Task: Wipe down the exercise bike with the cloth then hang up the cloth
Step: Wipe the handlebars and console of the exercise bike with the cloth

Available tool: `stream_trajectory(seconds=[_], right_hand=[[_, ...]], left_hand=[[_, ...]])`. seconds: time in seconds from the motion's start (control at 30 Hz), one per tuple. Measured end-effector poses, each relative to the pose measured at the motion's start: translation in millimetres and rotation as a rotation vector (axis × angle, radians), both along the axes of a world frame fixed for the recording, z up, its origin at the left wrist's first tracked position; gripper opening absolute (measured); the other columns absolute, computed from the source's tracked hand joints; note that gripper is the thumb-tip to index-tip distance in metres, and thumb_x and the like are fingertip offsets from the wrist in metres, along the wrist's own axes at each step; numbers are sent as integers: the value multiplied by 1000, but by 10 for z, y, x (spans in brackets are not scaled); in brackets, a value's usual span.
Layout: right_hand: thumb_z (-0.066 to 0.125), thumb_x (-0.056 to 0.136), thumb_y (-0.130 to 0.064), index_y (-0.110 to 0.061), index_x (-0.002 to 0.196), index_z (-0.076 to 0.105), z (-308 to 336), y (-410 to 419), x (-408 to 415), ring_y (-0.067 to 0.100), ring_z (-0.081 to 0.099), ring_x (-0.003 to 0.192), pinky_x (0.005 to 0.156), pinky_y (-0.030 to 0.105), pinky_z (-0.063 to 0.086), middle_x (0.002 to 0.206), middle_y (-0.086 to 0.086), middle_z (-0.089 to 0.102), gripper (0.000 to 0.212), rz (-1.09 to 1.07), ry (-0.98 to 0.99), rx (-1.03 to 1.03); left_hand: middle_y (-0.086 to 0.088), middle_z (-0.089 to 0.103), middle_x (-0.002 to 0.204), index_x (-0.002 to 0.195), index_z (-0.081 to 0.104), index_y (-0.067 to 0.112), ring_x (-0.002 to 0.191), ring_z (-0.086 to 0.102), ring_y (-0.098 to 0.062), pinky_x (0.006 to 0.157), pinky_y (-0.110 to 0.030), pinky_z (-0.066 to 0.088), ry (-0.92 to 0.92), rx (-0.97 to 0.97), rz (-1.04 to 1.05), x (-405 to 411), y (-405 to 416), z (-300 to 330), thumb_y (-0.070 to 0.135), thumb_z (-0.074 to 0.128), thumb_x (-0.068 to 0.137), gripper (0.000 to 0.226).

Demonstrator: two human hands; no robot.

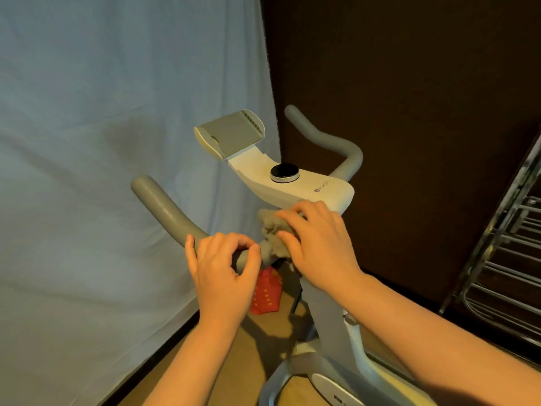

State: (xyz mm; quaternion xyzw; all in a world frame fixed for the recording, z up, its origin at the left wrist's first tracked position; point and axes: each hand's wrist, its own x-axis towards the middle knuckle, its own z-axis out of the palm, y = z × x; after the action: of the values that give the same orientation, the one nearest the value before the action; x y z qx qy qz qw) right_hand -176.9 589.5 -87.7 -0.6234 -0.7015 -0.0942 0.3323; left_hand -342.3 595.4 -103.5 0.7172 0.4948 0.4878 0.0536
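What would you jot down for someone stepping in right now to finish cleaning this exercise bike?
Left hand: fingers curled round the grey padded left handlebar, steadying it.
Right hand: presses the crumpled grey cloth against the bar's centre, below the white plastic console.
Done: cannot tell how much is wiped.
Left: the rest of the bike, then hang the cloth, perhaps on the metal wire rack at right.

One bike (325, 312), with two grey handlebars: one on the left (164, 212), one on the right (328, 139). One round knob (284, 172) and one tablet holder (231, 133) on its console. One grey cloth (270, 238). Two hands, left (222, 273) and right (319, 247). One red bag (266, 291) on the floor. One wire rack (503, 259). One pale sheet (102, 171) hanging behind.
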Motion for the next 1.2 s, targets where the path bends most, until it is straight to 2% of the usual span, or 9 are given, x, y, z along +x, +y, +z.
stream_trajectory(seconds=[0.13,0.23,0.43,0.6,0.73,0.9,1.0,1.07,1.2], right_hand=[[56,94,-25,-26,130,56,-71,-47,-222,13,36,115,94,29,40,121,-5,47,36,-158,406,11],[56,95,-24,-25,131,56,-101,-116,-244,12,36,115,90,27,40,121,-5,47,36,-20,349,-4],[54,96,-22,-28,132,54,-19,76,-198,10,35,117,96,30,43,123,-7,46,37,-191,487,8],[55,95,-29,-27,132,56,-98,10,-48,14,42,118,93,32,35,121,-6,52,37,-123,282,-7],[58,93,-25,-29,130,56,-100,-48,-351,11,36,115,96,31,39,117,-9,45,37,-218,538,58],[56,92,-32,-25,124,62,-178,3,-227,14,41,108,89,31,39,112,-4,50,33,-93,374,90],[60,93,-28,-26,128,59,-106,114,-163,15,37,113,95,36,41,115,-2,47,35,-237,520,82],[60,92,-25,-26,129,59,-137,-29,-358,12,36,112,95,31,40,115,-5,44,37,-209,551,84],[59,93,-30,-22,128,59,-148,-34,-137,15,41,110,89,31,35,113,-1,50,36,-83,280,62]], left_hand=[[16,46,68,71,53,33,80,47,-10,118,-46,10,-21,-8,12,24,-5,4,36,52,83,12],[17,47,69,72,52,34,80,47,-9,118,-46,10,-21,-4,9,21,5,8,36,52,83,11],[17,46,69,71,52,33,80,47,-9,118,-46,11,-26,-2,15,32,-9,6,33,53,83,11],[16,47,69,72,51,35,80,47,-10,118,-48,11,-17,1,9,27,8,6,34,52,83,11],[17,47,70,72,52,33,80,46,-10,117,-49,13,-28,10,19,44,1,-7,33,53,83,11],[18,46,70,73,52,35,81,46,-8,118,-45,10,-21,7,0,18,8,-8,34,53,84,11],[17,47,70,72,53,33,81,47,-8,118,-46,10,-29,-2,12,26,3,-10,33,53,83,12],[17,48,71,72,53,33,82,47,-8,118,-47,11,-30,-2,4,23,-5,-9,34,53,84,12],[16,48,71,73,53,34,82,47,-7,118,-45,10,-20,-4,-11,-1,-1,-6,35,52,85,12]])
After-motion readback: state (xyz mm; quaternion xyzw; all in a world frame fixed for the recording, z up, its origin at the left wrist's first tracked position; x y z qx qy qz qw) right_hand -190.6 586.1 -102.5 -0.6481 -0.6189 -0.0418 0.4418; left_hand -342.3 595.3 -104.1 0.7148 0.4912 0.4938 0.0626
